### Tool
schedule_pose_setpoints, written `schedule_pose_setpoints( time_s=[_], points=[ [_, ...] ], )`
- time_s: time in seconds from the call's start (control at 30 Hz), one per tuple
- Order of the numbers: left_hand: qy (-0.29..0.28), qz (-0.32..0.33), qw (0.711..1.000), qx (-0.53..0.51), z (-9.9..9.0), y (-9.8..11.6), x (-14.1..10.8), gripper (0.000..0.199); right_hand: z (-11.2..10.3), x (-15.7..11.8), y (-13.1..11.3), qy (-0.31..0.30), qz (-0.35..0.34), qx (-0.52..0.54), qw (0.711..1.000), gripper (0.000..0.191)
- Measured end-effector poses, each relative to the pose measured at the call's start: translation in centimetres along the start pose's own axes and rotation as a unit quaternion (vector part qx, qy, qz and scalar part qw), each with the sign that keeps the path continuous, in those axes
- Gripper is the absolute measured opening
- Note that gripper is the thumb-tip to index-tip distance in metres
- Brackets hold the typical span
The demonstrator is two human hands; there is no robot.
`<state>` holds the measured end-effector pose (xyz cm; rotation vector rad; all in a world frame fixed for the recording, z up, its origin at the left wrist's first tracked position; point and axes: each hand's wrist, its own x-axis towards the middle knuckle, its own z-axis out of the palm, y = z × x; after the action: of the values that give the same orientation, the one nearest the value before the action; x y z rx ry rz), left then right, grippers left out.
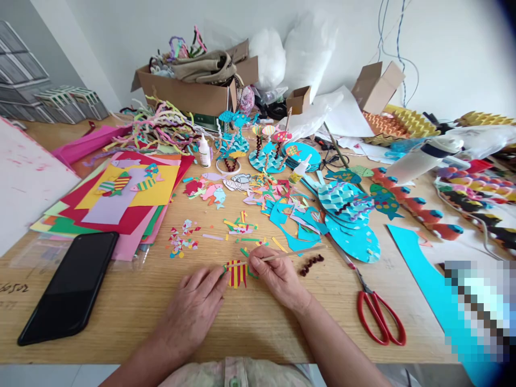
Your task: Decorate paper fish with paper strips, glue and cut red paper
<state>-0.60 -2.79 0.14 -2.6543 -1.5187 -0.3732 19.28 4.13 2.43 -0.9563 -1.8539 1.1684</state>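
A small paper fish (237,275) with red and yellow stripes and green ends lies flat on the table in front of me. My left hand (196,303) rests on the wood, its fingertips holding the fish's left green end. Pinched in my right hand (278,277) is a thin wooden stick (296,251), whose left tip touches the fish's upper edge. A curled brown pipe cleaner (312,265) lies just right of that hand. Cut paper strips (242,228) and small paper scraps (183,239) are scattered beyond my hands.
Red-handled scissors (379,317) lie at right, a black phone (68,287) at left. Coloured paper sheets (161,185) carry finished paper fish. Glue bottles (204,151), blue wavy paper discs (355,236) and a cardboard box (181,94) stand further back. A white bottle (423,156) leans at right.
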Motion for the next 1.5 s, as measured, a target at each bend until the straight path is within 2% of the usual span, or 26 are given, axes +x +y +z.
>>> schedule_pose_setpoints(
  time_s=[0.13,0.3,0.37,0.53,0.67,0.77,0.9,1.0,1.07,1.17,1.27,1.37,1.5],
  points=[
    [0.021,-0.003,1.000,0.006,-0.1,0.0,0.0,0.031,-0.2,-0.1,-0.1,0.019,-0.008,0.000,1.000,0.032],
    [0.005,0.003,1.000,0.008,-0.2,0.0,0.1,0.032,0.0,0.1,0.1,-0.019,-0.011,-0.024,0.999,0.032],
    [0.007,0.004,1.000,0.004,-0.2,0.0,0.1,0.031,0.0,0.0,0.2,-0.012,-0.008,0.004,1.000,0.031],
    [0.013,-0.015,0.999,-0.036,0.2,-0.1,-0.3,0.037,-0.4,-0.1,0.8,0.102,0.011,0.173,0.980,0.021],
    [0.001,-0.048,0.988,-0.147,-0.4,-0.9,-0.2,0.040,-1.4,0.0,0.3,0.162,-0.010,0.196,0.967,0.016],
    [-0.004,-0.097,0.968,-0.233,-1.4,-1.9,0.2,0.035,-3.1,-0.9,-1.7,0.173,-0.032,0.131,0.976,0.015],
    [-0.012,-0.136,0.951,-0.277,-2.1,-3.0,0.8,0.029,-6.1,-3.8,-4.2,0.138,-0.042,-0.066,0.987,0.014],
    [-0.027,-0.131,0.956,-0.259,-2.0,-3.4,1.4,0.028,-8.1,-6.6,-3.9,0.151,-0.035,-0.207,0.966,0.019],
    [-0.033,-0.115,0.965,-0.235,-1.6,-3.4,1.7,0.029,-9.3,-8.4,-2.9,0.151,-0.033,-0.240,0.958,0.026],
    [-0.031,-0.094,0.975,-0.201,-0.8,-3.6,2.0,0.030,-10.6,-10.7,-1.5,0.156,0.011,-0.253,0.955,0.031],
    [-0.021,-0.089,0.977,-0.193,-0.1,-3.8,2.3,0.029,-11.3,-12.0,-1.0,0.161,0.090,-0.257,0.949,0.031],
    [-0.013,-0.100,0.970,-0.219,0.2,-3.9,2.8,0.029,-11.3,-12.3,-0.5,0.166,0.175,-0.300,0.923,0.031],
    [-0.015,-0.142,0.944,-0.297,-0.3,-4.0,3.1,0.026,-11.1,-12.0,0.7,0.146,0.235,-0.375,0.885,0.034]
  ],
)
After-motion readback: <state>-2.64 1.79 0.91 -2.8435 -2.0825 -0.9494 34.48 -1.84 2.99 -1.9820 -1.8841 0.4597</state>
